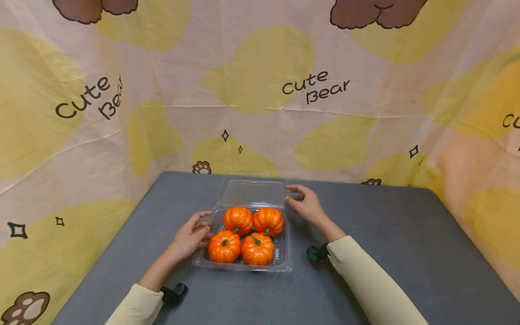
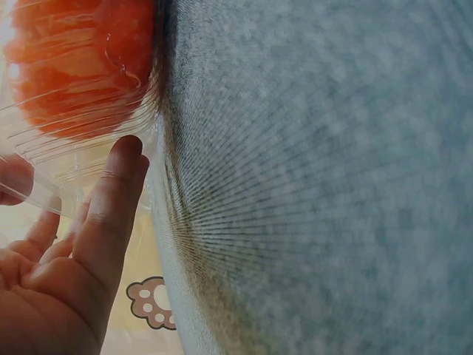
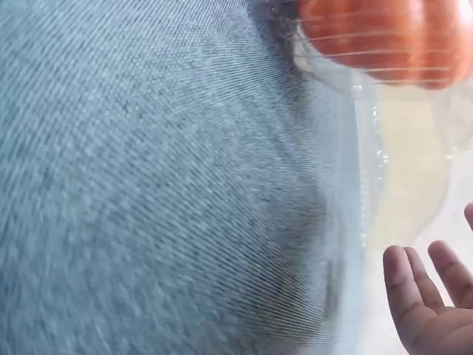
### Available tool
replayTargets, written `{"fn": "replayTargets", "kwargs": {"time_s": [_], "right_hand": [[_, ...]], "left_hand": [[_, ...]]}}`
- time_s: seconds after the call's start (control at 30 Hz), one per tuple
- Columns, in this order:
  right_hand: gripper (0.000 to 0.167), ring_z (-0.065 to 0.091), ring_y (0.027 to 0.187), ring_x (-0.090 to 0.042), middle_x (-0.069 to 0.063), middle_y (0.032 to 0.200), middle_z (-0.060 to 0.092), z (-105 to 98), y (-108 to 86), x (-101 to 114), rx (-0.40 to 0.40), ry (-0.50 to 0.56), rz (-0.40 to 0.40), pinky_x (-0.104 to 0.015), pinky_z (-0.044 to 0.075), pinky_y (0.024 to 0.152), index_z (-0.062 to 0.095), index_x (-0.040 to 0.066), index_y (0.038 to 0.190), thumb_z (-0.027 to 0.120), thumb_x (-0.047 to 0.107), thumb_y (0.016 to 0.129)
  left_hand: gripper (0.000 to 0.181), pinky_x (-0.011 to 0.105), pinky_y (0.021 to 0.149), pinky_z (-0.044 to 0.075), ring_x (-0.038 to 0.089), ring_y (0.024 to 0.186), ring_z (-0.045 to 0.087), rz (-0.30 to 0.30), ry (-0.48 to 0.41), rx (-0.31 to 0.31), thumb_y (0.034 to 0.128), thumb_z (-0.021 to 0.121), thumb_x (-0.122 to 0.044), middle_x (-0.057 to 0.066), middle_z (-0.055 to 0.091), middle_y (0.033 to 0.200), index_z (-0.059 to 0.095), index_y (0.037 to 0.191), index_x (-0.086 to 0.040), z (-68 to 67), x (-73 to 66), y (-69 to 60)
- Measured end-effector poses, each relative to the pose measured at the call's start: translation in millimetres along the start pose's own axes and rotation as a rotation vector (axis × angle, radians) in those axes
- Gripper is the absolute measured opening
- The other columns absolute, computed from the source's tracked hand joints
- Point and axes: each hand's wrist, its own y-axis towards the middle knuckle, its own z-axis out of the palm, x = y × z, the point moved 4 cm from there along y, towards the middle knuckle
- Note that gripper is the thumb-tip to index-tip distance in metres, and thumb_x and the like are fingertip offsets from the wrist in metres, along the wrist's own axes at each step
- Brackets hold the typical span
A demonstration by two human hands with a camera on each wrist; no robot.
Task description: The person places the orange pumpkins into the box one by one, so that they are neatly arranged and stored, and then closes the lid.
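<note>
A clear plastic clamshell box (image 1: 289, 253) lies on the table with its lid (image 1: 255, 193) folded back toward the rear. Several small orange pumpkins with green stems, among them a front-left pumpkin (image 1: 225, 247) and a back-right pumpkin (image 1: 268, 220), sit in its base in two rows. At the box's left wall is my left hand (image 1: 189, 237); in the left wrist view its extended fingers (image 2: 111, 192) reach the ribbed plastic side. My right hand (image 1: 307, 206) is by the lid's right edge, holding nothing, with fingers loosely bent and apart in the right wrist view.
A grey cloth-covered table (image 1: 365, 253) carries the box. Behind it and at both sides hangs a pink and yellow bear-print curtain (image 1: 260, 90). Black straps sit at both wrists, below the cream sleeves (image 1: 373, 280).
</note>
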Motion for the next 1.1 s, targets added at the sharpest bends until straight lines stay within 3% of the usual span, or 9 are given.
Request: {"fn": "replayTargets", "kwargs": {"time_s": [0.23,0.67,1.1], "right_hand": [[0.04,0.063,0.106,-0.038,-0.023,0.129,0.059,7,6.7,-16,0.006,0.069,0.065,-0.037,0.058,0.074,0.057,0.003,0.13,0.061,0.013,0.092],[0.041,0.061,0.111,-0.035,-0.021,0.135,0.055,10,6.0,-23,0.043,0.146,0.106,-0.041,0.057,0.081,0.054,0.0,0.134,0.058,0.015,0.095],[0.042,0.062,0.11,-0.034,-0.022,0.133,0.057,12,8.6,-22,0.008,0.196,0.137,-0.042,0.057,0.083,0.055,-0.002,0.133,0.06,0.009,0.092]], "left_hand": [[0.042,0.036,0.073,0.059,0.025,0.095,0.068,-0.006,0.006,-0.001,0.0982,0.048,-0.011,0.026,0.057,0.13,0.042,0.14,-0.012,1.5,1.2,0.9],[0.042,0.037,0.074,0.059,0.025,0.096,0.068,-0.003,-0.003,-0.004,0.0984,0.048,-0.01,0.025,0.057,0.13,0.042,0.14,-0.013,0.7,2.5,2.0],[0.041,0.037,0.073,0.059,0.026,0.096,0.068,-0.001,0.001,-0.022,0.0983,0.048,-0.01,0.026,0.058,0.129,0.043,0.139,-0.013,0.2,-0.4,0.6]]}}
